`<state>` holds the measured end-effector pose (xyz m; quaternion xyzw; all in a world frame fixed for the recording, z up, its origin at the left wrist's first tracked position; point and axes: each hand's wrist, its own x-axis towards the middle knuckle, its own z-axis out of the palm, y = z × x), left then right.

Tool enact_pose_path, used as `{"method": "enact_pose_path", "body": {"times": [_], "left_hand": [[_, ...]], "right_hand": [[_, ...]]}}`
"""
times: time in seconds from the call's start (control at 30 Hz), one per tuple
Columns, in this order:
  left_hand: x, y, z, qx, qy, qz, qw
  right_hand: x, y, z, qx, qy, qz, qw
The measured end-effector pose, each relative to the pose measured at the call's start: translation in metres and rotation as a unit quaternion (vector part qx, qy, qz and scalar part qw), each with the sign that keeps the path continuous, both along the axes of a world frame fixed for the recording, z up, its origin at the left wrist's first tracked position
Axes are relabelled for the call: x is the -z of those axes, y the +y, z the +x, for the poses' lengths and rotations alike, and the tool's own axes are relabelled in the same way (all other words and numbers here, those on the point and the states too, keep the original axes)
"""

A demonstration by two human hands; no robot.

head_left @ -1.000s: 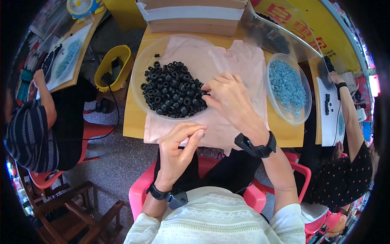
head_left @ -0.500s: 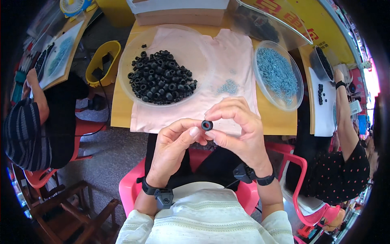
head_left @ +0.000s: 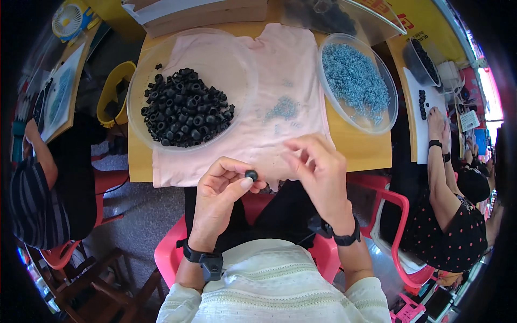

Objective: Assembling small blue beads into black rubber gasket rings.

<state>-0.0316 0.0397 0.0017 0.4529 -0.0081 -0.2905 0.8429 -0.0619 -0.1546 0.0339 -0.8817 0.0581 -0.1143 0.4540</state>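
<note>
My left hand point(head_left: 218, 196) pinches a small round black part point(head_left: 251, 175) between thumb and fingertips, and its smooth rounded side shows. To the right, apart from that part, my right hand point(head_left: 319, 169) hovers with thumb and forefinger slightly parted and nothing visible between them. Beyond my left hand, a large round clear tray point(head_left: 237, 59) holds a heap of similar black parts point(head_left: 186, 110). A scatter of tiny bluish metal pieces point(head_left: 284, 107), perhaps springs, lies on the pink cloth point(head_left: 291, 59). More of these pieces point(head_left: 355, 78) fill a clear oval tub point(head_left: 389, 116) at the right.
A cardboard box point(head_left: 202, 20) and a clear bin point(head_left: 371, 32) with dark contents stand at the table's back. A yellow bucket point(head_left: 110, 91) is at the left. Co-workers sit on both sides: a forearm point(head_left: 439, 177) at right, a striped sleeve point(head_left: 40, 199) at left.
My right hand has let go of the black part and drawn away to the right. The left hand keeps it, moved slightly left and turned so its hole no longer shows. The view has shifted.
</note>
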Motion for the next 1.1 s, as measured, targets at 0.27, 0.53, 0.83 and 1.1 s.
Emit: {"method": "enact_pose_path", "body": {"times": [0.27,0.53,0.83,1.1], "left_hand": [[-0.003,0.000,0.002,-0.008,-0.010,0.029,0.999],[-0.003,0.004,0.002,-0.015,-0.029,0.016,0.999],[-0.007,0.004,-0.005,-0.042,-0.052,0.014,0.998],[-0.008,0.005,-0.013,-0.010,-0.149,-0.005,0.989]], "right_hand": [[0.028,-0.001,0.030,0.055,-0.061,-0.176,0.981],[0.029,0.001,0.032,0.045,-0.029,-0.127,0.990],[-0.009,0.012,0.002,-0.044,0.007,0.156,0.987],[-0.021,0.021,-0.017,-0.100,-0.093,0.124,0.983]]}}
